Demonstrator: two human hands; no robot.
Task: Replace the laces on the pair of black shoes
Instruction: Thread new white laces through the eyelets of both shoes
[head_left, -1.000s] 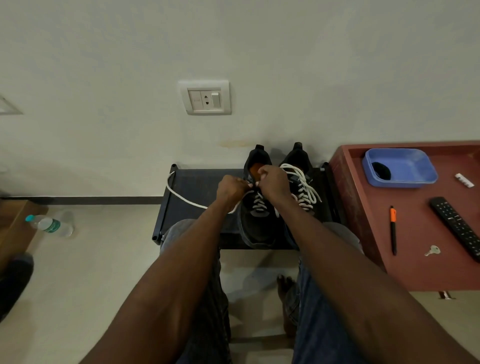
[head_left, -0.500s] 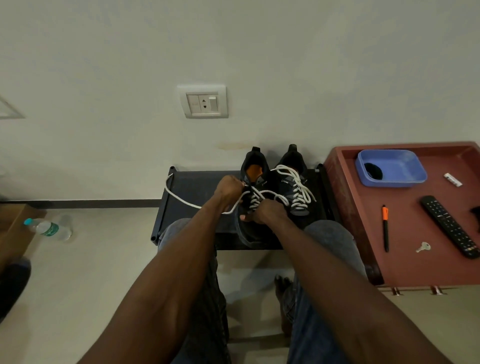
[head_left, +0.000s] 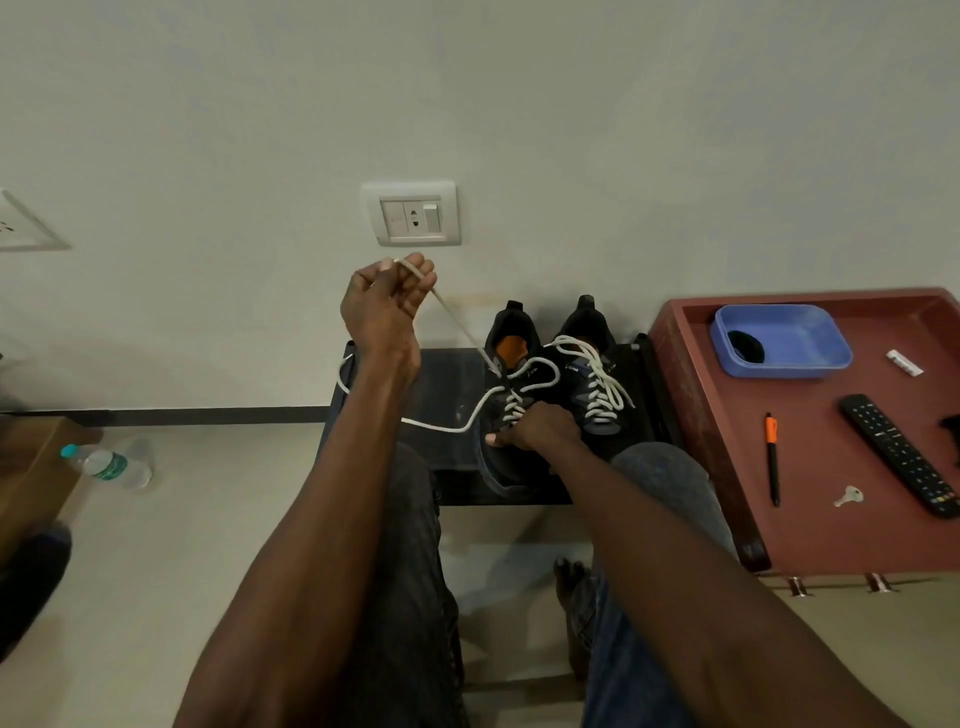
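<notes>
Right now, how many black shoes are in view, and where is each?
2. The left shoe sits on the dark stand, pressed down by the right hand. The right shoe stands beside it, fully laced. No others show.

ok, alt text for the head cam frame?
Left hand pulls a white lace taut up from the left black shoe on a low black rack, right hand steadying the shoe. The right black shoe beside it is laced.

- Dim, even indoor light with a greenish-grey cast; no glare.
- Soft shadows fall on the pale plaster wall behind the low black stand.
- Wide-angle bending curves the edges; the forearms at the bottom look stretched and slightly soft.
</notes>
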